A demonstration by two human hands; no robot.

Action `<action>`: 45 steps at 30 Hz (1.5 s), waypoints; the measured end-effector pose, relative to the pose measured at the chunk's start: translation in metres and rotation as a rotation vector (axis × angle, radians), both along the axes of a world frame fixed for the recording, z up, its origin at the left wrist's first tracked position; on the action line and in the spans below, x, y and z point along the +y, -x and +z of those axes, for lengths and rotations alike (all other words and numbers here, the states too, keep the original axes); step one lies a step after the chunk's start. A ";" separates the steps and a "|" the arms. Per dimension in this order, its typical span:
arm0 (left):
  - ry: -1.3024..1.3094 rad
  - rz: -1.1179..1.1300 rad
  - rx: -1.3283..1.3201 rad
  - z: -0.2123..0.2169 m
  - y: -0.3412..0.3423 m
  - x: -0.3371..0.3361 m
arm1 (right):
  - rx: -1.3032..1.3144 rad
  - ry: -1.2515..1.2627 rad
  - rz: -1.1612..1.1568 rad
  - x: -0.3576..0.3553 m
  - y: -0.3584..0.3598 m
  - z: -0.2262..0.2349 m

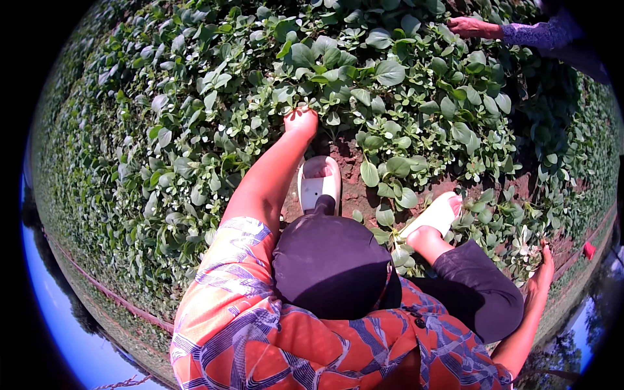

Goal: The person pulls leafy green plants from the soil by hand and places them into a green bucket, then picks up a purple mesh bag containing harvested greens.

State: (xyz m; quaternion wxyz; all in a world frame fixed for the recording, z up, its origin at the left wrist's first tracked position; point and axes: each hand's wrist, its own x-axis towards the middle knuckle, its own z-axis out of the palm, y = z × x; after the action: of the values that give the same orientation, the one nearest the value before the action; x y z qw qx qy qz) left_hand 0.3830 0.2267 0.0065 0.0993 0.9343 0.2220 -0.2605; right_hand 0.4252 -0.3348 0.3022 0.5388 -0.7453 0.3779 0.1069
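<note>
My left hand (301, 121) reaches forward into the low leafy plants, just beyond my left foot. Its fingers are curled down and closed among small-leaved weeds (286, 104); what they grip is hidden by the foliage. Broad-leaved green plants (325, 58) grow right around it. Far out at my right side, my right hand (541, 270) is held low, its fingers stretched upward and looking open. Against its palm side is a pale clump of small-leaved plants (524, 253); whether this clump is loose or rooted I cannot tell.
My feet, in pale slides (320, 183), rest on reddish-brown soil (348, 162), with my knees bent. Another person's hand (474, 27), in a purple sleeve, reaches into the plants at the far right. Dense greenery (136, 143) spreads leftward. A small red object (589, 251) lies at the right edge.
</note>
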 end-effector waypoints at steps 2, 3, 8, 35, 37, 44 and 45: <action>-0.018 -0.073 0.061 0.011 -0.003 -0.003 | 0.012 0.014 0.000 0.005 -0.002 0.000; 0.017 -0.049 0.070 0.012 -0.002 0.000 | 0.008 0.018 0.017 0.010 -0.004 -0.002; 0.076 0.060 0.062 0.001 -0.006 -0.009 | -0.027 -0.011 -0.044 0.015 0.004 0.005; 0.480 0.334 -0.151 0.030 0.021 0.059 | 0.044 0.034 0.150 0.026 -0.006 0.002; 0.488 0.291 -0.216 0.034 0.023 0.056 | 0.067 0.064 0.328 0.060 -0.012 0.003; 0.725 0.546 -0.388 0.027 0.044 0.057 | 0.288 -0.379 0.647 0.226 -0.023 -0.074; 0.836 0.624 -0.449 0.025 0.047 0.058 | 0.278 -0.404 0.701 0.240 -0.020 -0.090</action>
State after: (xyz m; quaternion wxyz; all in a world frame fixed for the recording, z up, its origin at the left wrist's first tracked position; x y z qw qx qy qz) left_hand 0.3364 0.2851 0.0319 0.5777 0.7383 0.3390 -0.0797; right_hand 0.4457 -0.0945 0.2124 0.5488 -0.6868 0.1420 0.4549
